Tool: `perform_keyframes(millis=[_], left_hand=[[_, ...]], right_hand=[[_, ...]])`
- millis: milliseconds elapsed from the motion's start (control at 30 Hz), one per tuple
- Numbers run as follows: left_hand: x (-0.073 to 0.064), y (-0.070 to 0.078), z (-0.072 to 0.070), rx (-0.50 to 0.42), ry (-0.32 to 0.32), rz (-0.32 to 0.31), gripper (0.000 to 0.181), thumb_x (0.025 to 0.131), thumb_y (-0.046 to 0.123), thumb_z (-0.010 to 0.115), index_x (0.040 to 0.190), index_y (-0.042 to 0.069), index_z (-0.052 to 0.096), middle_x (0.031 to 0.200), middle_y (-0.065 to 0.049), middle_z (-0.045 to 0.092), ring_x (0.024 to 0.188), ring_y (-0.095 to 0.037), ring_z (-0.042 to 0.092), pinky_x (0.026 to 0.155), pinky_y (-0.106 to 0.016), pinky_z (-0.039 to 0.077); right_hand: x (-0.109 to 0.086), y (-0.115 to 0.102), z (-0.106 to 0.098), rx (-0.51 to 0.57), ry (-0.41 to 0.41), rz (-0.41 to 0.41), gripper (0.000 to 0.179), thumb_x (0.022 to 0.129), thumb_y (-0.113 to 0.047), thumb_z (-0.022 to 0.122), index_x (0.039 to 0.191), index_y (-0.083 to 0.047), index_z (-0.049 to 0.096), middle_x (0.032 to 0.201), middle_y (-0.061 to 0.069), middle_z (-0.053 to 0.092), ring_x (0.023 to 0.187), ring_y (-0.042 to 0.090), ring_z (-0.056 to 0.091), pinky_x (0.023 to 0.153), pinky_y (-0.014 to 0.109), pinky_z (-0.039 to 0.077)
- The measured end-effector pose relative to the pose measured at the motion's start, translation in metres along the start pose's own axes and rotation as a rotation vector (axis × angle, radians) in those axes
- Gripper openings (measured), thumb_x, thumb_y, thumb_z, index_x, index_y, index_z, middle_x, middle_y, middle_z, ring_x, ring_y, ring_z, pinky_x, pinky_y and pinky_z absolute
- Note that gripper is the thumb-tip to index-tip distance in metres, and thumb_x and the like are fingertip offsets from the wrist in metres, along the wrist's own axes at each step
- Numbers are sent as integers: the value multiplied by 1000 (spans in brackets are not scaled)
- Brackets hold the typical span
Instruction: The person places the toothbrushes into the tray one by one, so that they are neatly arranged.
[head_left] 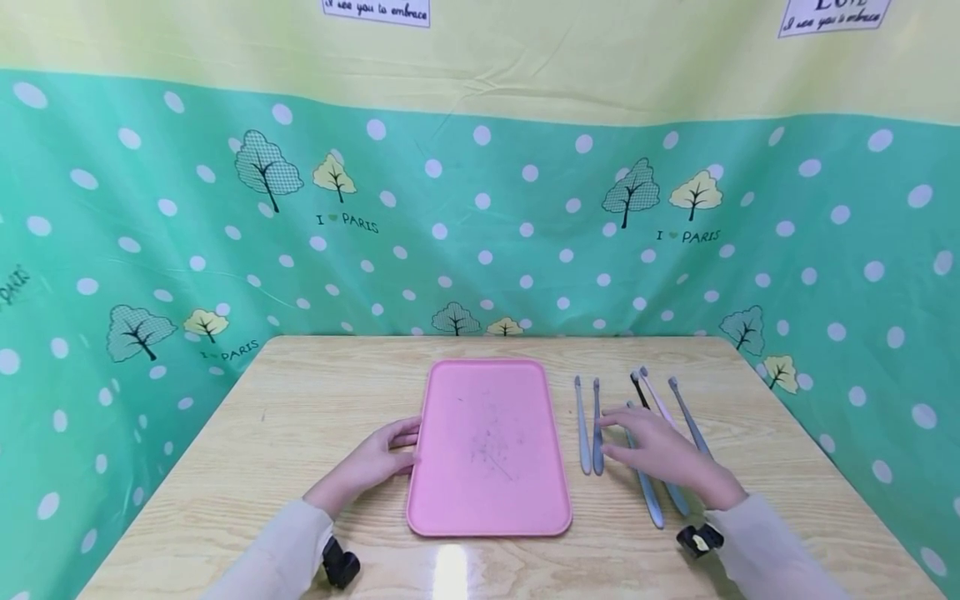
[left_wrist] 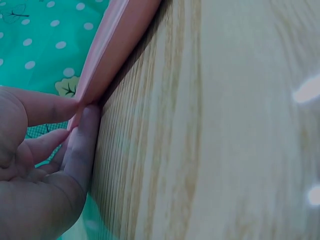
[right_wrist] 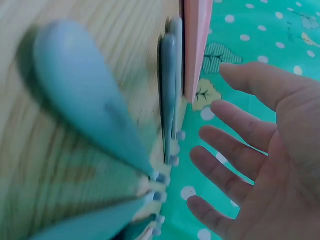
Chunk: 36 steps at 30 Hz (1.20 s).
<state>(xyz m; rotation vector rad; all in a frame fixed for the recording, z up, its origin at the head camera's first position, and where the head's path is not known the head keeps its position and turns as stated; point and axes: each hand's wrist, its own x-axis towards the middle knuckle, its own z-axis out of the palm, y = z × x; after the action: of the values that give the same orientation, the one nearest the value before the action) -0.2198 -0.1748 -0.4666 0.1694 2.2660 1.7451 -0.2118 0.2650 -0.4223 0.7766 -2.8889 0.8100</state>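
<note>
- The pink tray (head_left: 487, 496) lies flat on the wood-grain tabletop (head_left: 315, 408), near the middle, with small dark marks and scratches on its floor.
- The left hand (head_left: 371, 460) is at the tray's left side, its thumb and fingertips against the outer edge; the fingers are not wrapped round it.
- The right hand (head_left: 660, 448) is empty and relaxed, its fingers spread apart in the right wrist view, poised over the toothbrushes right of the tray.
- Six toothbrush heads show, all pointing toward the far edge of the tabletop.
- Nearest the tray, a pale blue toothbrush (head_left: 582, 425) and a darker blue toothbrush (head_left: 597, 457) lie side by side with a narrow gap between them; the darker one is just beside the right hand's fingertips.
- A teal toothbrush (head_left: 648, 497) runs slantwise beneath the right hand, its handle end emerging on the near side.
- A black toothbrush (head_left: 637, 386) and a pink toothbrush (head_left: 658, 402) have their heads close together; the hand hides their lower parts.
- A grey-blue toothbrush (head_left: 690, 417) lies outermost on the right, its lower end hidden by the hand.
- Behind the tabletop hangs a green and yellow curtain (head_left: 480, 258) printed with dots and trees.
</note>
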Motion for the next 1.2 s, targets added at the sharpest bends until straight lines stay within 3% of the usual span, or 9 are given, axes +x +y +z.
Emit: perform_keyframes(millis=[200,467,667,833,1000,1200], left_hand=[[0,0,0,-6,7,-1,62,93,-3,62,150,-5,37,144,-27,48,130,-41,49,91,-35,58],[1,-2,-1,-21,-4,1,63,93,-2,63,150,-6,37,144,-28,47,130,-42,48,91,-35,58],[0,-2,-1,-27,-10,2,64,92,-2,64,150,-6,37,144,-28,46,131,-42,48,91,-35,58],[-3,1,-1,-20,-16,9,64,93,-2,64,150,-8,35,145,-30,45,131,-43,47,92,-36,58],[-4,3,0,-22,-22,11,64,93,-2,63,150,-8,35,145,-30,44,132,-43,47,93,-36,58],[-2,2,0,-22,-17,9,64,93,-2,63,151,-7,35,145,-30,44,131,-43,47,92,-36,58]], right_hand=[[8,-7,7,113,-60,83,40,93,-21,73,128,-3,65,126,13,65,109,35,62,87,49,57],[16,-15,22,115,-31,127,29,90,-20,76,114,-5,70,107,6,70,87,18,62,65,26,54],[21,-18,29,74,-8,180,23,88,-18,78,108,-8,71,95,-1,67,73,9,54,57,24,50],[25,-20,31,75,-15,234,22,86,-18,79,105,-9,70,93,-2,66,73,10,55,60,25,50],[28,-18,33,73,-18,238,22,86,-19,79,103,-8,70,87,-4,64,73,9,55,64,27,51],[32,-19,35,90,-38,273,26,87,-20,78,106,-6,67,73,-6,60,60,12,53,53,27,45]])
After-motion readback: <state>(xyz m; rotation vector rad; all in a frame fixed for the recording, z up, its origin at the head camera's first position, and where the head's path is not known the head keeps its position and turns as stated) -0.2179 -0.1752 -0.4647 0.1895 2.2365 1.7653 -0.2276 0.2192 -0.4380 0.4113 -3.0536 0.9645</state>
